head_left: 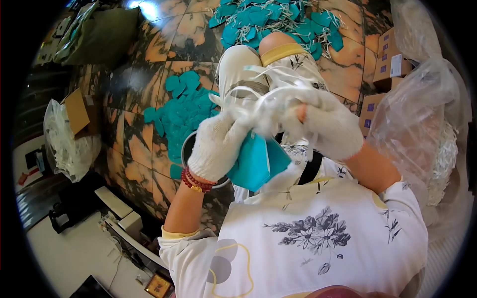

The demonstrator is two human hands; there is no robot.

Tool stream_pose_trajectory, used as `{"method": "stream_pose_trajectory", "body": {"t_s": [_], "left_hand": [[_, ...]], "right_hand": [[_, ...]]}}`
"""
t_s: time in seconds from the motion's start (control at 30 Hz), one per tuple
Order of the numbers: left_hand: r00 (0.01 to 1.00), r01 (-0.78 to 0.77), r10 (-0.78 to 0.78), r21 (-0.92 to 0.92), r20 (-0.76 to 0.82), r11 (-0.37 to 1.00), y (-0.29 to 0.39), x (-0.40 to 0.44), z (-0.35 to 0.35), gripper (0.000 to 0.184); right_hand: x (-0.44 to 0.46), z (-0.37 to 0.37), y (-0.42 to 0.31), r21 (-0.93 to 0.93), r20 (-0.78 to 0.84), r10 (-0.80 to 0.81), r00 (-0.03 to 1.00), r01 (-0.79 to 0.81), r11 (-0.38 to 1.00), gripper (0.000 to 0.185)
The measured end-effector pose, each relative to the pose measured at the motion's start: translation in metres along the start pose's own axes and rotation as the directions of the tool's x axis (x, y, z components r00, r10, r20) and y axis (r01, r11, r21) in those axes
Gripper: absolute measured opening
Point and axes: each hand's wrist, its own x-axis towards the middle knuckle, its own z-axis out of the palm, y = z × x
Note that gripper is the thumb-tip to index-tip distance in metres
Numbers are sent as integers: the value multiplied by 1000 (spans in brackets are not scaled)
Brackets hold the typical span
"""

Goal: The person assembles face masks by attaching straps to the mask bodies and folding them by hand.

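Note:
White knitted gloves cover both my hands. My left hand (214,148) is closed on the upper edge of a teal folded face mask (256,161), which hangs below the fingers over my lap. White elastic straps (278,94) loop up from between the hands, partly smeared by motion. My right hand (332,124) is curled at the right end of these straps, and a bare fingertip shows through the glove. Its fingers are blurred, but they seem closed on the straps. Behind my left wrist, the rim of a round metal container (186,149) shows in part.
Teal pieces without visible straps lie in a heap (186,116) on the marbled tile floor (144,94), left of my knees. Beyond my knees is a pile of strapped teal masks (268,22). Cardboard boxes (390,59) and clear plastic bags (410,114) stand at right.

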Motion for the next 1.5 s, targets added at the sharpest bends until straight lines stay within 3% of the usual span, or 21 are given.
{"method": "stream_pose_trajectory", "body": {"t_s": [0.13,0.23,0.27,0.33,0.37,0.4,0.43,0.53,0.67,0.73,0.83,0.87,0.93,1.0,1.1,1.17,1.2,1.23,1.3,1.43,1.5], "left_hand": [[973,-162,132,151,192,975,13,-23,2,25],[916,-336,251,258,312,906,21,-40,-2,24],[897,-442,332,616,292,652,-7,-46,-15,21],[987,-125,160,563,-13,817,-26,-53,-58,16],[965,233,-233,-8,-125,972,-5,-53,-76,14],[983,125,-130,-45,-126,991,15,-50,-59,10],[991,-130,135,204,-9,970,13,-46,-52,14],[935,-355,318,362,159,862,13,-26,-48,10],[906,-419,384,237,180,877,16,-29,-38,7],[936,-352,332,271,116,896,26,-32,-39,7],[987,-108,130,212,-94,971,26,-42,-48,5],[980,-77,110,191,-166,979,19,-42,-51,11],[985,-108,131,196,-112,975,1,-45,-44,17],[996,-87,90,174,-9,981,-2,-44,-35,29],[973,201,-175,-177,154,963,-3,-48,-8,31],[970,-145,180,-207,162,968,-14,-50,-1,24],[893,-397,405,-83,196,914,-18,-48,-1,15],[926,-72,140,-201,351,977,-4,-63,-5,14],[894,-264,223,53,388,963,-7,-72,-3,21],[822,-175,114,56,559,983,4,-87,-6,29],[815,-105,65,37,576,994,6,-92,-5,32]], "right_hand": [[-28,15,2,184,20,96,995,-98,978,24],[-45,28,-33,-407,6,133,991,-119,906,31],[-61,13,-39,-303,-59,139,989,-150,941,32],[-82,-6,-54,-165,-259,58,964,-103,981,37],[-85,-10,-61,-157,-391,-33,920,-32,987,42],[-88,-14,-69,-169,-509,-119,852,37,985,48],[-74,-20,-64,-349,-393,-175,903,29,937,49],[-11,-21,-43,-867,58,-272,960,184,463,48],[45,28,-12,-410,52,9,999,13,912,48],[48,34,5,-557,92,206,974,-121,821,47],[38,12,15,-745,291,394,872,-52,665,58],[28,14,12,-589,233,421,876,-217,779,49],[25,12,15,-379,112,267,957,-207,902,36],[18,30,4,-213,-237,226,945,-277,937,16],[4,32,5,-36,-114,211,971,-216,976,14],[-7,38,3,43,-61,223,973,-221,974,17],[-16,42,-1,14,-70,259,963,-259,966,19],[-23,46,-6,-35,-85,302,950,-305,952,20],[-37,55,-23,-194,-146,423,894,-445,874,24],[-65,65,-50,-451,-210,597,774,-619,643,32],[-88,55,-44,-583,-131,545,828,-509,633,37]]}}
